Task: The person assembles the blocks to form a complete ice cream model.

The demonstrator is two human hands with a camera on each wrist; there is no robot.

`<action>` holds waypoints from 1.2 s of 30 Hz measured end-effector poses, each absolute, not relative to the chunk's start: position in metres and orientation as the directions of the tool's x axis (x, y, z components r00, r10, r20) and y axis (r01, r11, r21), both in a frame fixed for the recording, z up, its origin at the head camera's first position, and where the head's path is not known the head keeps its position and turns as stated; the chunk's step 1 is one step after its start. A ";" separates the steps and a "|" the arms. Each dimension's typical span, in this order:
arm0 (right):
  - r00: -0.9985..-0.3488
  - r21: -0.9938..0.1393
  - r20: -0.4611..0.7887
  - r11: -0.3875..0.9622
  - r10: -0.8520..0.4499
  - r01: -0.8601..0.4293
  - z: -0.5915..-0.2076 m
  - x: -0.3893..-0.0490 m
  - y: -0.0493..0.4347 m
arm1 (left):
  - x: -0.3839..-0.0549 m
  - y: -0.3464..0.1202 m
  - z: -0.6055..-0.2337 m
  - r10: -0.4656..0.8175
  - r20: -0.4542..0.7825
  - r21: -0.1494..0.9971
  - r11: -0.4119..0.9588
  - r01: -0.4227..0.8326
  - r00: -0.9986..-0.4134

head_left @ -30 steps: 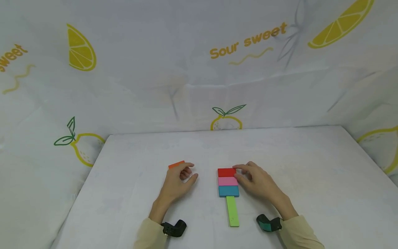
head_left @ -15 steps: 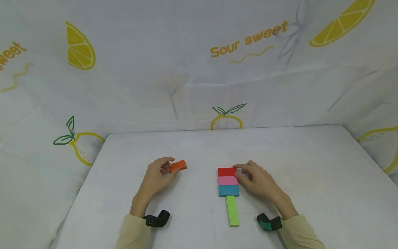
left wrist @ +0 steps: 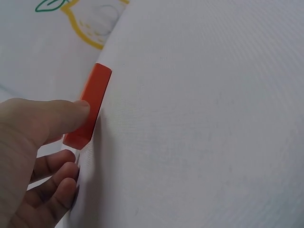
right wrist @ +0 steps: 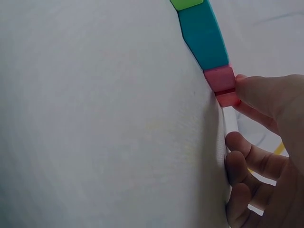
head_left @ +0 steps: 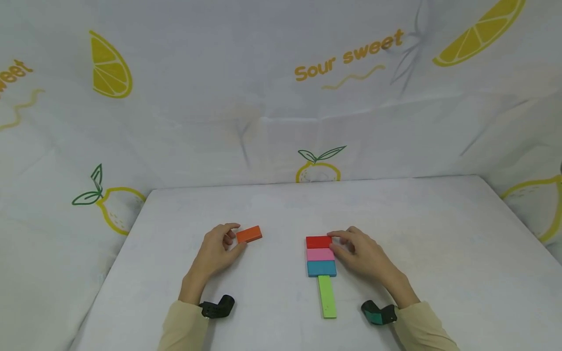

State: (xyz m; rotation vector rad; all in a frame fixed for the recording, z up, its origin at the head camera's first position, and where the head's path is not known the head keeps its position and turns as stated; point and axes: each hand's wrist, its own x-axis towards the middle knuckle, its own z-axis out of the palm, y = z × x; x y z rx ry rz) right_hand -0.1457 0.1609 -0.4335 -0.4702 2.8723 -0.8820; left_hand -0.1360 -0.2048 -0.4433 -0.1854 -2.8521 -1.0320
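Observation:
An orange block (head_left: 249, 234) lies slightly askew on the left part of the white table. My left hand (head_left: 216, 249) is at its left end, with thumb and index finger spread about that end. In the left wrist view the thumb overlaps the orange block (left wrist: 90, 104); the index finger is hidden. A red block (head_left: 318, 242), a pink block (head_left: 319, 254) and a blue block (head_left: 321, 268) lie edge to edge in a stack-like row. Below them a green block (head_left: 327, 296) points lengthwise toward me. My right hand (head_left: 363, 256) pinches the red block's right end.
The white table (head_left: 272, 302) runs back to a white cloth (head_left: 210, 97) printed with lemons and lettering. Black wrist bands (head_left: 217, 307) with small housings sit below both hands.
My left hand has moved from the orange block's right side to its left end, fingers spreading slightly. That block stays nearly in place. The right hand and the row of blocks have not moved.

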 end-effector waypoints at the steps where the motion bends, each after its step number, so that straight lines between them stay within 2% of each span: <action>1: -0.948 -0.562 -0.005 0.784 -0.320 -0.261 -0.434 -0.146 0.161 | -0.136 -0.205 -0.443 0.081 0.134 0.625 0.766 0.148 -0.988; 16: -0.949 -0.569 -0.005 0.781 -0.316 -0.257 -0.432 -0.144 0.160 | -0.139 -0.198 -0.447 0.082 0.118 0.600 0.788 0.136 -0.990; 28: -0.951 -0.569 -0.016 0.785 -0.310 -0.246 -0.434 -0.146 0.160 | -0.143 -0.190 -0.448 0.120 0.195 0.588 0.780 0.214 -0.973; 36: -0.950 -0.566 -0.002 0.784 -0.311 -0.255 -0.433 -0.144 0.159 | -0.146 -0.176 -0.447 0.130 0.172 0.603 0.770 0.209 -0.976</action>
